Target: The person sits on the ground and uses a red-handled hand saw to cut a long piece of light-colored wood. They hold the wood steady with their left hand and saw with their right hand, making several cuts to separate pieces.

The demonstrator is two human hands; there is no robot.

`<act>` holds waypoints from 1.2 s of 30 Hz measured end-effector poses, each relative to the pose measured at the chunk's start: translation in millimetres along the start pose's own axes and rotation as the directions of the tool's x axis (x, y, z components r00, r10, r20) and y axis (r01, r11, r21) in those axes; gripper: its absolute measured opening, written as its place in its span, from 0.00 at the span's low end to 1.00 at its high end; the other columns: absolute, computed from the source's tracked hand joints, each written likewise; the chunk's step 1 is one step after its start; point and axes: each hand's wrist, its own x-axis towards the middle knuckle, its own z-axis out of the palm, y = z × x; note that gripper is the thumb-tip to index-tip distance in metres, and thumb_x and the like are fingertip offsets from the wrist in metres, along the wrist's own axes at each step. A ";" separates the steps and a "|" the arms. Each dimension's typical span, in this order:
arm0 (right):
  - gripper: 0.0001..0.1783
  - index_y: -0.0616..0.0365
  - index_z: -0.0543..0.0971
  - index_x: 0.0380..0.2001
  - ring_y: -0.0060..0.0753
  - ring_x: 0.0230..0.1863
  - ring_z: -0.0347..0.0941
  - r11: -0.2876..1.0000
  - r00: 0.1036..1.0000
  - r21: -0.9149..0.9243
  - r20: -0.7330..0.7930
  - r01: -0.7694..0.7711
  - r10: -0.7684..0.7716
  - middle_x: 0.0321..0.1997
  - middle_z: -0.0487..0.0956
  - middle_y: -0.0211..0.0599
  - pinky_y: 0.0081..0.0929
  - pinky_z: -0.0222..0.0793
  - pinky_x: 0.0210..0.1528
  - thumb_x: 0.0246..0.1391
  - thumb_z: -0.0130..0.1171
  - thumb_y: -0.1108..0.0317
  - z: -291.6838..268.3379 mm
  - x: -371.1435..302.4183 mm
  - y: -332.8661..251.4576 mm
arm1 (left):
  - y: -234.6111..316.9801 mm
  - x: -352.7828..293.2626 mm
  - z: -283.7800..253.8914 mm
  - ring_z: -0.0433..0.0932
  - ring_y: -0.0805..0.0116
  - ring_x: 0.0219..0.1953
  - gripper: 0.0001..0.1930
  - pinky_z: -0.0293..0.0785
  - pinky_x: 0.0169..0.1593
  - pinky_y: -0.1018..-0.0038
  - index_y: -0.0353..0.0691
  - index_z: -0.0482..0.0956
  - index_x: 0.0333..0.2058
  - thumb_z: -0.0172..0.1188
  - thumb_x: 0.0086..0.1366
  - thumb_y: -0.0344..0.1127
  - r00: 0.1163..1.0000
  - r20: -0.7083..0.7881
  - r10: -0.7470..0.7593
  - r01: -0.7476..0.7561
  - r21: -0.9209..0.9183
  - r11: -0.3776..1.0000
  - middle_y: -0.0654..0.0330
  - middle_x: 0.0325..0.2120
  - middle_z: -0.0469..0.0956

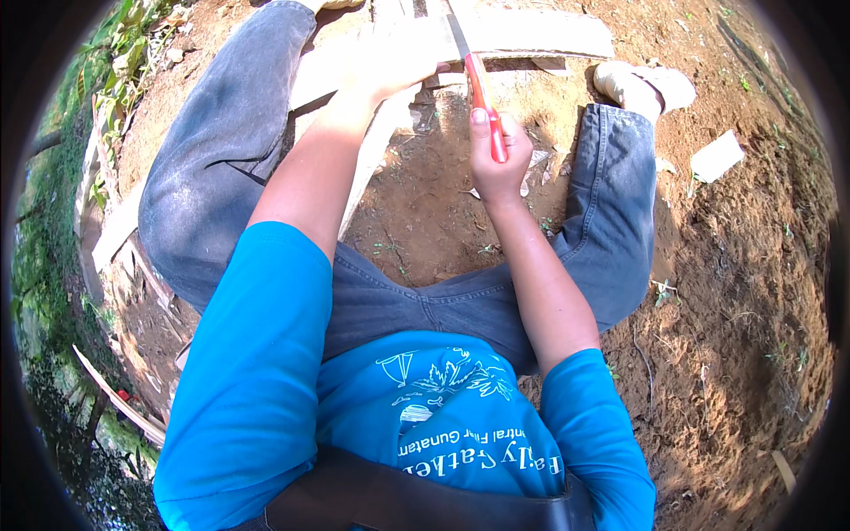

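My right hand is wrapped round the red handle of a bladed tool, thumb along its upper side. The tool's narrow metal blade points away from me and runs out of the picture at the top; its teeth or edge cannot be made out. My left hand rests at a pale wooden board, one digit stretched out toward the blade. Strong sunlight washes out most of its other fingers. The board lies crosswise between my feet, close to the blade.
Another pale wood strip slants toward me beside my left leg. My shod right foot stands past the board's right end. A pale flat scrap lies on the brown soil. Green plants grow at far left.
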 end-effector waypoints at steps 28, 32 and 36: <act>0.12 0.58 0.74 0.25 0.10 0.19 0.58 1.000 0.991 0.004 0.128 -0.030 0.030 0.16 0.66 0.19 0.19 0.52 0.20 0.62 0.62 0.68 -17.0 4.4 11.4 | 0.6 -9.5 -1.9 0.76 0.52 0.54 0.22 0.72 0.57 0.55 0.46 0.83 0.51 0.59 0.65 0.52 1.000 -0.001 0.000 0.000 0.007 1.000 0.53 0.49 0.81; 0.14 0.58 0.74 0.24 0.10 0.19 0.58 0.999 0.991 0.018 0.130 -0.039 0.036 0.16 0.66 0.19 0.19 0.52 0.20 0.63 0.62 0.66 -16.7 4.2 6.9 | -1.1 -10.0 0.0 0.76 0.52 0.54 0.22 0.71 0.58 0.55 0.46 0.82 0.51 0.59 0.65 0.53 1.000 0.000 -0.002 0.002 0.008 1.000 0.53 0.50 0.80; 0.16 0.57 0.73 0.22 0.11 0.18 0.58 1.000 0.993 -0.002 0.117 -0.014 0.014 0.15 0.66 0.19 0.20 0.53 0.20 0.63 0.62 0.64 -15.2 3.4 8.2 | -2.0 -9.5 2.4 0.76 0.52 0.55 0.22 0.71 0.58 0.55 0.46 0.82 0.51 0.59 0.65 0.53 1.000 -0.002 -0.005 0.005 0.013 1.000 0.53 0.50 0.80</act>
